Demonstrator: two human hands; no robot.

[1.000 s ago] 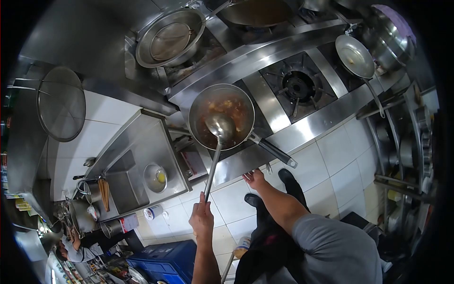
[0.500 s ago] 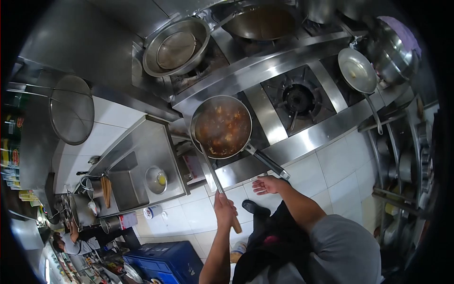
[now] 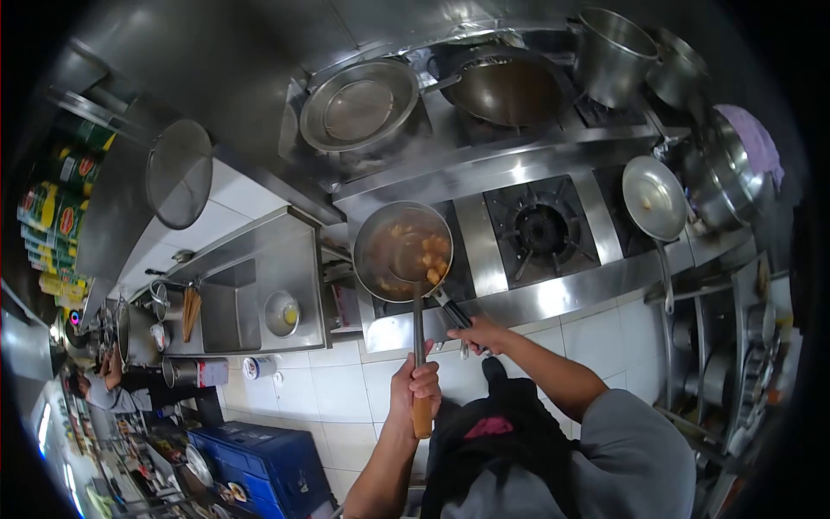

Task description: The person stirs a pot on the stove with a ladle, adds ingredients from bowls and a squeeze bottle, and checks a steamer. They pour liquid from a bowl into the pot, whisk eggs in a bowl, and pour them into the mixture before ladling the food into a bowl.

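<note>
A deep frying pan (image 3: 363, 268) sits on the front-left burner, with brown sauce and orange-brown chunks (image 3: 434, 256) in it. My left hand (image 3: 414, 387) is closed round the wooden-ended handle of a ladle (image 3: 418, 320). The ladle's head lies in the sauce, partly covered by it, and chunks are gathered to its right. My right hand (image 3: 482, 336) is wrapped round the pan's black handle (image 3: 452, 308) near its end. Some haze over the pan softens the view of the food.
Right of the pan is a bare burner (image 3: 542, 228), then a small frying pan (image 3: 654, 199). Behind stand a basin with a strainer (image 3: 359, 104), a wok (image 3: 510, 91) and a steel pot (image 3: 614, 56). A sink (image 3: 232, 307) and metal bowl (image 3: 281, 313) are left. Another person (image 3: 121, 394) works far left.
My right hand has gone from open beside the pan handle to gripping it. The ladle has swung from the pan's left side to its middle, and the chunks have shifted right.
</note>
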